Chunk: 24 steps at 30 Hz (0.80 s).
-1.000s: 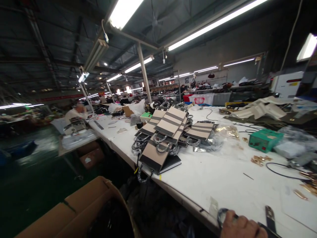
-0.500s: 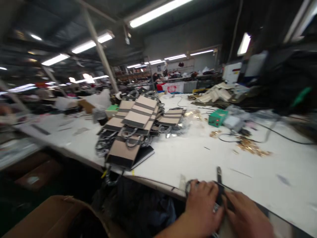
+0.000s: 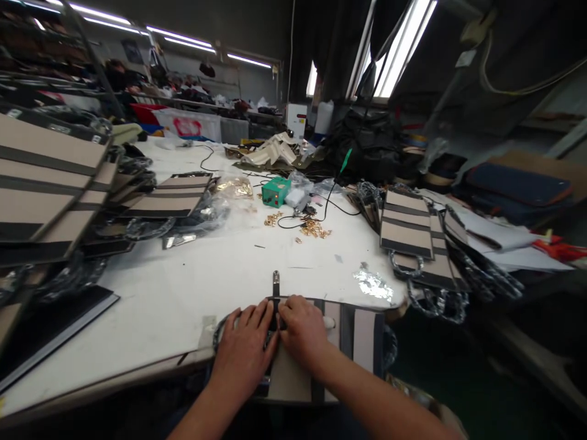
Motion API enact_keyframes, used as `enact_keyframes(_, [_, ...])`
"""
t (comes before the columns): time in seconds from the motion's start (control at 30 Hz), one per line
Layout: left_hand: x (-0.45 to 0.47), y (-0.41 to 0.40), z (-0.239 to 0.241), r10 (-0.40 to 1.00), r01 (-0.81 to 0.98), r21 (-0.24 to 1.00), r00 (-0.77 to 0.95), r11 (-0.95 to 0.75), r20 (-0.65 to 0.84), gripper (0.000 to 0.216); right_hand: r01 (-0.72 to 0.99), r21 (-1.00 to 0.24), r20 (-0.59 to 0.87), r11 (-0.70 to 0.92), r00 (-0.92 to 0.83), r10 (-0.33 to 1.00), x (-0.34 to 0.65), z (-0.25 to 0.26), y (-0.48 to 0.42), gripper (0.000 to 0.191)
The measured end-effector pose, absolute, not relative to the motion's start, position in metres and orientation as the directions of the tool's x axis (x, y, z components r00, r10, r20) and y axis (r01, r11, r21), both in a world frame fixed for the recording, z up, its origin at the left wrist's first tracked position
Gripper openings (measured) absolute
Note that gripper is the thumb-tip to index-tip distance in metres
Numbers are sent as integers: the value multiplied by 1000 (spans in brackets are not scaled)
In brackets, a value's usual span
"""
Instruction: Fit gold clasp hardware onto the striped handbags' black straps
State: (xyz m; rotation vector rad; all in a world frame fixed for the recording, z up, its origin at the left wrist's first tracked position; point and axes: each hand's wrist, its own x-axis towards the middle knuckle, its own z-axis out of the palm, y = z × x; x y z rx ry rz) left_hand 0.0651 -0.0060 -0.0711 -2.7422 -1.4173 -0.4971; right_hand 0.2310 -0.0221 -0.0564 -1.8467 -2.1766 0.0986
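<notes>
A beige bag with dark stripes (image 3: 355, 333) lies flat at the near edge of the white table (image 3: 220, 275). Both my hands rest on it side by side. My left hand (image 3: 245, 351) lies flat with its fingers stretched forward over the bag's left part, near a dark braided handle (image 3: 219, 330). My right hand (image 3: 302, 330) has its fingers curled at the base of a dark strap with a metal end (image 3: 276, 286) that points away from me. What the right fingers pinch is hidden.
Stacks of the same striped bags lie at the left (image 3: 46, 183) and the right (image 3: 406, 223). A green box (image 3: 276, 191), loose gold metal parts (image 3: 314, 229), black cables and clear plastic wrap (image 3: 202, 217) sit mid-table. Dark bags pile up behind.
The view has swung to the right and down, so the bag stack has gone from centre to far left. Both hands now show in full on the striped bag.
</notes>
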Motion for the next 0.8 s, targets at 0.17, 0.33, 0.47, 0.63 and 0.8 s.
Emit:
enact_keyframes(0.17, [61,-6,-78,780,784,169,518,-598,351,49,904,-411,122,118,-74,990,248,-41,-14,18])
enact_keyframes(0.33, [59,-6,-81,779,771,203,515,-604,359,51,883,-458,87,-103,160,983,333,-17,20,26])
enact_keyframes(0.47, [58,-5,-79,783,765,231,507,-602,361,52,896,-365,5,-253,274,962,410,-13,59,39])
enact_keyframes(0.63, [58,-6,-77,799,770,259,486,-584,355,52,880,-384,-122,-278,250,960,448,-29,87,42])
enact_keyframes(0.8, [60,-7,-76,814,775,277,482,-568,323,52,873,-402,-129,-276,244,961,449,-37,93,31])
